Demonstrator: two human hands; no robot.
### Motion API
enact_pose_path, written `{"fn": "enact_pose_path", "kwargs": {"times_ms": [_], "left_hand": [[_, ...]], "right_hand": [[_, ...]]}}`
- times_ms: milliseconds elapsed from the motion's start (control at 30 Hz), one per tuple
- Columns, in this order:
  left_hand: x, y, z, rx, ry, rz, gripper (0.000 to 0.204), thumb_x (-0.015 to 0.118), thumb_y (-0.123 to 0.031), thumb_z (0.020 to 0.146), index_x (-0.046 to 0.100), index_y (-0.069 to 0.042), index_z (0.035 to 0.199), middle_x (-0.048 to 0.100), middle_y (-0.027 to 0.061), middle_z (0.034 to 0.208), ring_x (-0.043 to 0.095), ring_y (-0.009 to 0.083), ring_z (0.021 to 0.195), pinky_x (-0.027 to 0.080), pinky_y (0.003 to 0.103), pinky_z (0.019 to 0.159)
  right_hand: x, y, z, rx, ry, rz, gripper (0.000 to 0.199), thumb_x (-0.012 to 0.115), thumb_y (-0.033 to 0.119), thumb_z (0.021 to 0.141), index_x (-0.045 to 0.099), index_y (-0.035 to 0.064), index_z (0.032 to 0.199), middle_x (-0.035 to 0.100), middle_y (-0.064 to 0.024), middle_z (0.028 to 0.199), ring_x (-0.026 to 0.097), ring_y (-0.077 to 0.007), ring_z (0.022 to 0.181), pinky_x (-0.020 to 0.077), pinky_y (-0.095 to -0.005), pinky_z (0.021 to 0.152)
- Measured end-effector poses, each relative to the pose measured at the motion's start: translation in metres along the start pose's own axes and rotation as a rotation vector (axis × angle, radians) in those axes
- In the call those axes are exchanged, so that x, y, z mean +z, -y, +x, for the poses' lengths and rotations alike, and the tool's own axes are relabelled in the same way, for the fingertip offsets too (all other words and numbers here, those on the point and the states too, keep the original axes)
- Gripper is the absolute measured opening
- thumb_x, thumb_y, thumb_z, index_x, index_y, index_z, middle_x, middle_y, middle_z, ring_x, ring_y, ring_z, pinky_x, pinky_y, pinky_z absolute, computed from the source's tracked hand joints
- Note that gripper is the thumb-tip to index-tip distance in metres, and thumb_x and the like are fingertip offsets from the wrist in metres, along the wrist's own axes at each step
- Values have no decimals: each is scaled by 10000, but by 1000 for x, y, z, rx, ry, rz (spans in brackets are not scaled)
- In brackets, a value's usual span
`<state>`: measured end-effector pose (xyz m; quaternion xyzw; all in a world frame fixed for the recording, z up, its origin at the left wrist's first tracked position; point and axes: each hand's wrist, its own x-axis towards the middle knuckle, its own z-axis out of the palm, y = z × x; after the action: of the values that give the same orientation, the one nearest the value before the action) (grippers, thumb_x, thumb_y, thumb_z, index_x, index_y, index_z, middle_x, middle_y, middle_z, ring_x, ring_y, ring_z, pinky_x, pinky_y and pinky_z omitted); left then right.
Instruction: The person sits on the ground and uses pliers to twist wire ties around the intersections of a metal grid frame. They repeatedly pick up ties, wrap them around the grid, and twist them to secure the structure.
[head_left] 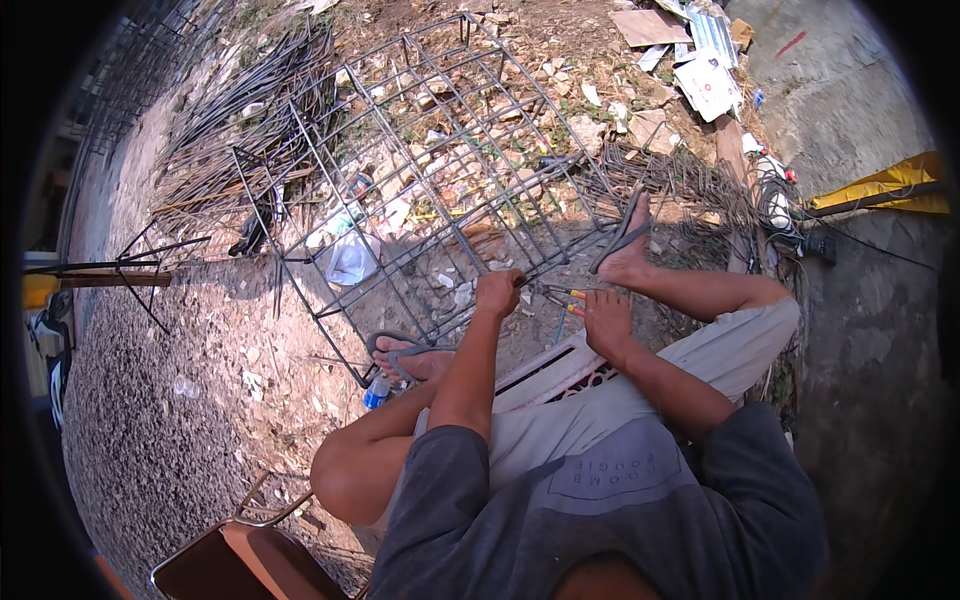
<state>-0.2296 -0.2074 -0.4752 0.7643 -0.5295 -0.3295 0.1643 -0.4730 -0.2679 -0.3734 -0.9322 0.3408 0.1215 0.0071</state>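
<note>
A cage of dark steel rebar point(463, 243) lies on the ground in front of me, between and beyond my sandalled feet. My left hand point(499, 293) is closed around a dark bar at the cage's near side. Close by on the right, my right hand point(607, 320) grips wire pincers point(577, 295) with red and yellow handles. Their jaws point left, toward the bars beside my left hand. The exact contact at the jaw tips is too small to make out.
Loose rods point(260, 95) lie in a heap at the far left, and bent steel pieces point(670, 175) beyond my right foot. A plastic bottle point(376, 392) is by my left foot. A brown chair point(255, 560) stands at lower left. Cables point(775, 200) and yellow sheeting point(880, 190) are at right.
</note>
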Motion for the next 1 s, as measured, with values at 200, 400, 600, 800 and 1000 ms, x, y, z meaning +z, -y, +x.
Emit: {"fn": "enact_pose_path", "kwargs": {"times_ms": [200, 400, 600, 800, 1000], "left_hand": [[-3, 0, 3, -12, 13, -28, 298, 667, -139, 771, 711, -168, 1064, 728, 94, 1024, 681, 302, 977, 543, 419, 841], [-5, 2, -1, 13, 15, -27, 305, 674, -146, 772, 717, -177, 1072, 726, 92, 1036, 679, 304, 985, 540, 423, 850], [-4, -1, 4, 18, 70, 42, 338, 662, -145, 772, 717, -191, 1103, 726, 87, 1038, 679, 300, 988, 540, 425, 850], [-4, 4, 2, 39, 16, 23, 301, 596, -124, 812, 732, -222, 1062, 724, 112, 1013, 685, 328, 951, 540, 454, 817], [-6, 1, 4, 56, 54, 45, 321, 603, -141, 814, 719, -226, 1102, 721, 105, 1039, 682, 317, 972, 540, 452, 829]], "right_hand": [[10, -5, -5, -33, 21, -36, 358, 617, 264, 873, 585, 19, 1133, 626, -126, 1047, 626, -257, 880, 488, -432, 699], [25, 1, -5, 198, 640, 925, 301, 586, 321, 934, 568, 41, 1045, 617, -140, 838, 639, -255, 720, 484, -382, 591], [23, 0, -4, 270, 726, 936, 385, 578, 380, 970, 513, 5, 1029, 669, -286, 903, 685, -408, 793, 511, -510, 659], [-25, 27, -8, 34, 455, 465, 597, 700, 363, 879, 421, -45, 1213, 662, -310, 833, 683, -439, 807, 518, -524, 703], [-13, 4, -1, 139, 657, 1115, 503, 779, 293, 842, 497, -19, 1118, 664, -155, 757, 665, -267, 613, 525, -400, 623]]}}
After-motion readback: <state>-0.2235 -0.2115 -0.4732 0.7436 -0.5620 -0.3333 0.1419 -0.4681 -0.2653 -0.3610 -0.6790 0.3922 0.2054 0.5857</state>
